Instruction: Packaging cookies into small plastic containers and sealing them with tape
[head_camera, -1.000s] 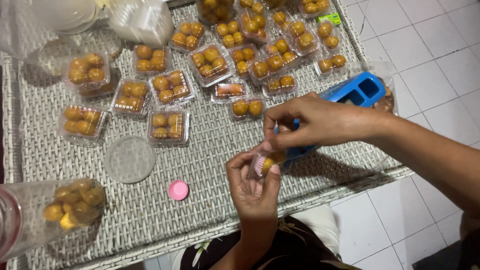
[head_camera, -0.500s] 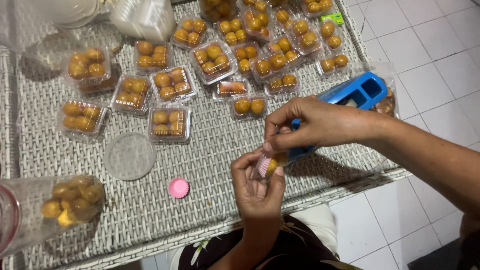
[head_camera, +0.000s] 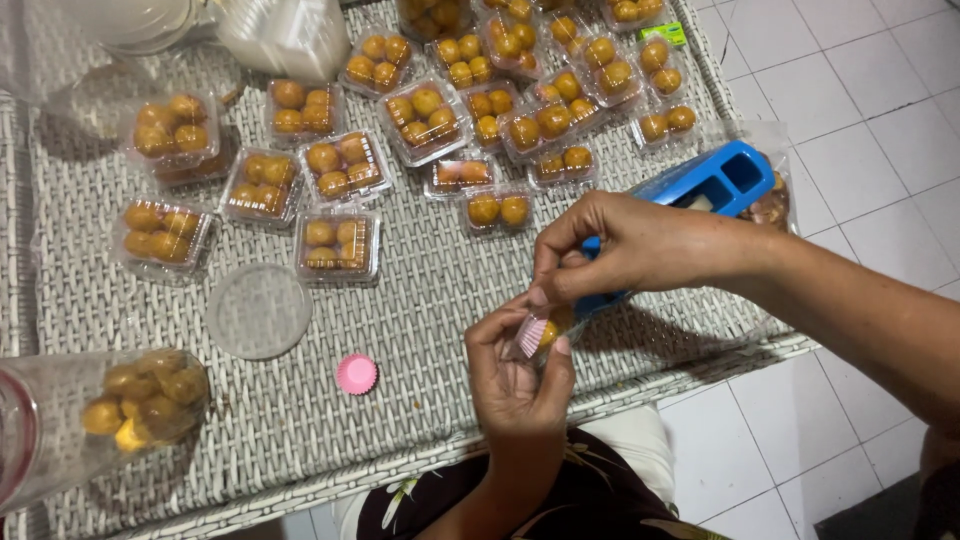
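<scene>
My left hand (head_camera: 515, 375) is raised palm-up near the table's front edge and pinches a pink paper cup (head_camera: 531, 336) with a round golden pastry (head_camera: 553, 326) in it. My right hand (head_camera: 625, 248) comes in from the right, and its fingertips press on the same pastry and cup from above. A blue plastic stapler-like tool (head_camera: 715, 180) lies just behind my right hand. An empty pink paper cup (head_camera: 357, 373) sits on the wicker table to the left of my left hand.
Several clear boxes of golden pastries (head_camera: 337, 245) cover the far half of the grey wicker table (head_camera: 430, 290). A clear round lid (head_camera: 259, 310) lies at the left. A clear jar of pastries (head_camera: 105, 415) lies on its side at front left. White floor tiles (head_camera: 860, 90) are on the right.
Both hands have stayed together over the pastry in its pink cup; my right fingers have shifted slightly on it. The table's contents are unmoved.
</scene>
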